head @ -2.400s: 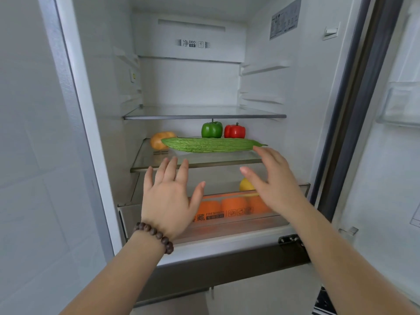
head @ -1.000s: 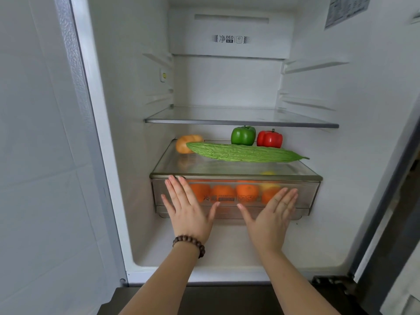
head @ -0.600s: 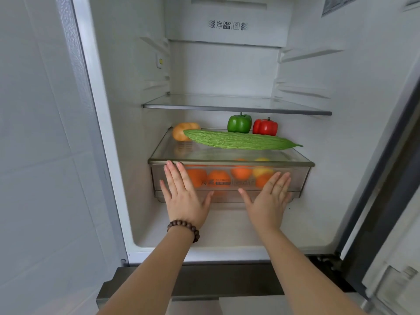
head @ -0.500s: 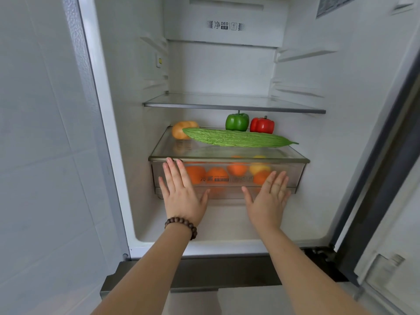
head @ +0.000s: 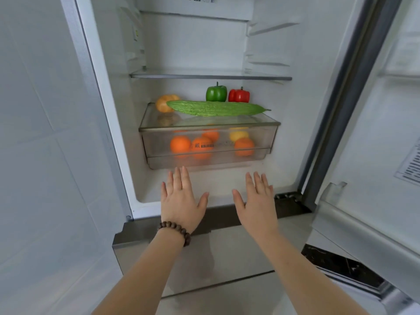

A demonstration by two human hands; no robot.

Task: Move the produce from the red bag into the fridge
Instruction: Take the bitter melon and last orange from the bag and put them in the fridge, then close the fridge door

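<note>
Before the open fridge [head: 284, 53], your two hands hang palms down with fingers straight and slightly spread, holding nothing. Your left hand [head: 180, 201], with a bead bracelet [head: 176, 230] at the wrist, sits just in front of the clear drawer [head: 159, 142]; its fingertips come close to the drawer's lower lip, though you cannot tell whether they touch. Your right hand [head: 256, 203] is level with it, a little apart, over the fridge floor.

Half a second ago both palms lay flat against the drawer front; now they have drawn back and down from it, and the drawer stays pushed in.

Produce sits inside: oranges [head: 180, 144] and a lemon [head: 238, 135] in the drawer, and on the glass lid above it a bitter gourd [head: 216, 108] lying crosswise at the front, a green pepper [head: 216, 93] and a red pepper [head: 239, 95] behind it, and an orange fruit [head: 166, 103] at the back left. The glass shelf [head: 211, 76] higher up is bare.

Open room lies between your hands and above them; the door [head: 386, 155] stands open at your right, close to your forearm.
</note>
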